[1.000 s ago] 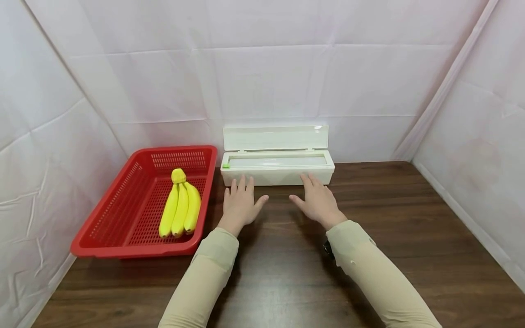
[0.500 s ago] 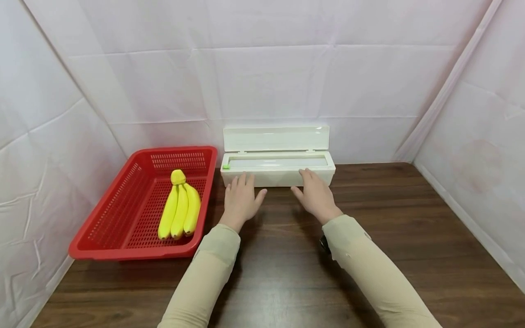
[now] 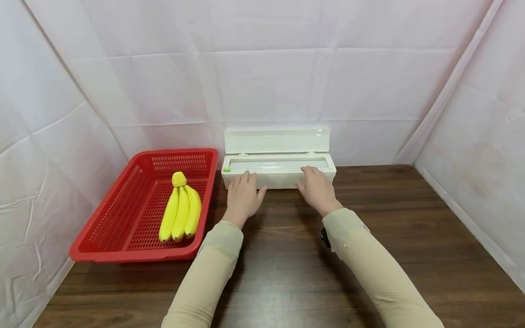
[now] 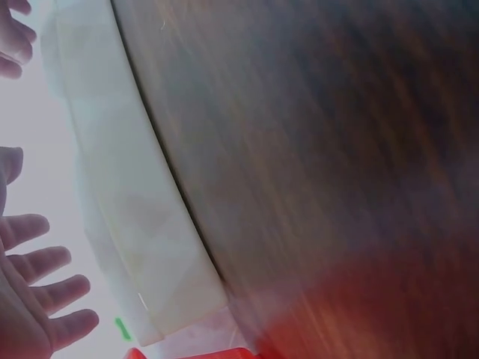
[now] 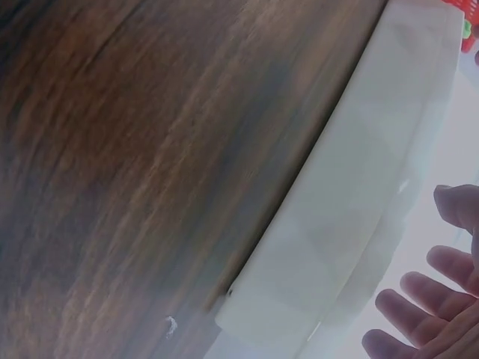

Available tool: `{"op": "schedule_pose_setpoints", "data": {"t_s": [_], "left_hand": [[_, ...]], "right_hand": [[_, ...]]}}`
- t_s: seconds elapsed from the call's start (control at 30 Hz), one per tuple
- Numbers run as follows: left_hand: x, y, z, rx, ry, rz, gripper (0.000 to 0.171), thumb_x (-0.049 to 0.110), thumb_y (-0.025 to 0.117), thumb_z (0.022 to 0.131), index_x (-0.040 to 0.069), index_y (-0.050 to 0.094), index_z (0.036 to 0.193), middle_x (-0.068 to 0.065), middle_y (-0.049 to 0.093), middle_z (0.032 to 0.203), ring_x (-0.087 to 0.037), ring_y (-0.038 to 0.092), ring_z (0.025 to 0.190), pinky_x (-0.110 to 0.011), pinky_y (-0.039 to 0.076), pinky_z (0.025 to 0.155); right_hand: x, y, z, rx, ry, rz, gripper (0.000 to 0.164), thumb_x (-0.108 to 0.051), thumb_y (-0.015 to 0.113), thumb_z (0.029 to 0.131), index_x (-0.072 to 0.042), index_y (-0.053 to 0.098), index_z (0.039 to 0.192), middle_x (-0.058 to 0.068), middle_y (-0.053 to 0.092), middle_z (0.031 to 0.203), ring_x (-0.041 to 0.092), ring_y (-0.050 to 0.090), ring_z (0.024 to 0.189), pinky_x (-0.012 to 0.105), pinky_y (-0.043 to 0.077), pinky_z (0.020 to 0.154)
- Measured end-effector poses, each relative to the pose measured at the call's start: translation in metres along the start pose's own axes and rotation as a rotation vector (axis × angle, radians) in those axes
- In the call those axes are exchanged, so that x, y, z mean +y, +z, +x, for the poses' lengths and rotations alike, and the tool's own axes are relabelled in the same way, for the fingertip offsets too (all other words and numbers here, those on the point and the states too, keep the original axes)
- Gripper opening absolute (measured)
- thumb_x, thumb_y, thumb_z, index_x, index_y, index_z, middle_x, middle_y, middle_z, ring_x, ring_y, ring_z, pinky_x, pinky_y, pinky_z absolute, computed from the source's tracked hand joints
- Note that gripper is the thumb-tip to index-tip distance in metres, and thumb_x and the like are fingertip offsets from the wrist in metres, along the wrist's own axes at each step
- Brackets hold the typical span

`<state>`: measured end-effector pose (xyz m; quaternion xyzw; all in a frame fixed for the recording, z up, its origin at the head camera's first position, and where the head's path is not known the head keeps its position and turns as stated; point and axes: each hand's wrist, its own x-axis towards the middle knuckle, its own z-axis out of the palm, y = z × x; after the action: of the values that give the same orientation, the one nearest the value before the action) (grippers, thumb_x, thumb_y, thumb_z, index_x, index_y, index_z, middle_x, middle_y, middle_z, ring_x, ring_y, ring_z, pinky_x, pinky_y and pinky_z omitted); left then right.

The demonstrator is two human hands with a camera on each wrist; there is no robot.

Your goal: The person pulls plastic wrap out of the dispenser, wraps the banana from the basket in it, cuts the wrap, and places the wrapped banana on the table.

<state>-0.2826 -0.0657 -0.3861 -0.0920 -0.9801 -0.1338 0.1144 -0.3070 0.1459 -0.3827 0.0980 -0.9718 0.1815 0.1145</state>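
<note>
A long white plastic-wrap dispenser (image 3: 280, 181) stands at the back of the table, its clear-looking lid (image 3: 276, 142) raised behind it. A green slide cutter (image 3: 227, 169) sits at the left end of its top edge. In front of its left half is my left hand (image 3: 243, 196), with fingers extended and holding nothing; the left wrist view shows the fingers (image 4: 56, 293) spread apart. My right hand (image 3: 317, 189) reaches to the dispenser's right half, its fingertips near the top front edge. Whether either hand touches the dispenser I cannot tell. The right wrist view shows its front wall (image 5: 322, 217).
To the left stands a red perforated basket (image 3: 123, 257) holding a bunch of yellow bananas (image 3: 180, 214). White cloth walls (image 3: 270, 86) enclose the back and sides of the dark wooden table (image 3: 279, 273).
Both hands have edged slightly forward toward the dispenser, and the right hand's fingertips now reach its top front edge. The dispenser, basket and bananas stay in place.
</note>
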Motion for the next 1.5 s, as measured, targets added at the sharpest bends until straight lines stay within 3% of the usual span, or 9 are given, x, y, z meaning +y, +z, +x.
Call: {"op": "schedule_pose_setpoints", "data": {"t_s": [0.63, 0.93, 1.5], "left_hand": [[0.002, -0.002, 0.017, 0.016, 0.018, 0.018, 0.052, 0.041, 0.047, 0.097, 0.010, 0.046, 0.138, -0.013, 0.043, 0.143, -0.033, 0.041, 0.130, -0.049, 0.033, 0.106], [0.003, 0.001, 0.024, 0.004, 0.017, 0.011, 0.050, 0.040, 0.048, 0.097, 0.011, 0.047, 0.138, -0.013, 0.043, 0.144, -0.033, 0.041, 0.130, -0.052, 0.033, 0.106], [-0.005, 0.002, 0.032, 0.002, -0.005, 0.031, 0.049, 0.040, 0.048, 0.097, 0.009, 0.049, 0.135, -0.013, 0.044, 0.142, -0.034, 0.042, 0.129, -0.055, 0.029, 0.108]], "right_hand": [[0.004, 0.002, 0.019, 0.051, -0.043, -0.055, 0.040, -0.023, 0.052, 0.095, -0.003, 0.053, 0.130, 0.019, 0.056, 0.128, 0.036, 0.054, 0.115, 0.048, 0.045, 0.094], [0.001, 0.006, 0.027, 0.002, -0.078, -0.065, 0.039, -0.023, 0.050, 0.097, -0.004, 0.053, 0.131, 0.017, 0.056, 0.128, 0.034, 0.053, 0.118, 0.047, 0.043, 0.098], [-0.003, 0.004, 0.037, -0.045, -0.080, -0.127, 0.035, -0.020, 0.046, 0.098, -0.002, 0.057, 0.126, 0.017, 0.059, 0.124, 0.035, 0.056, 0.113, 0.047, 0.046, 0.093]]}}
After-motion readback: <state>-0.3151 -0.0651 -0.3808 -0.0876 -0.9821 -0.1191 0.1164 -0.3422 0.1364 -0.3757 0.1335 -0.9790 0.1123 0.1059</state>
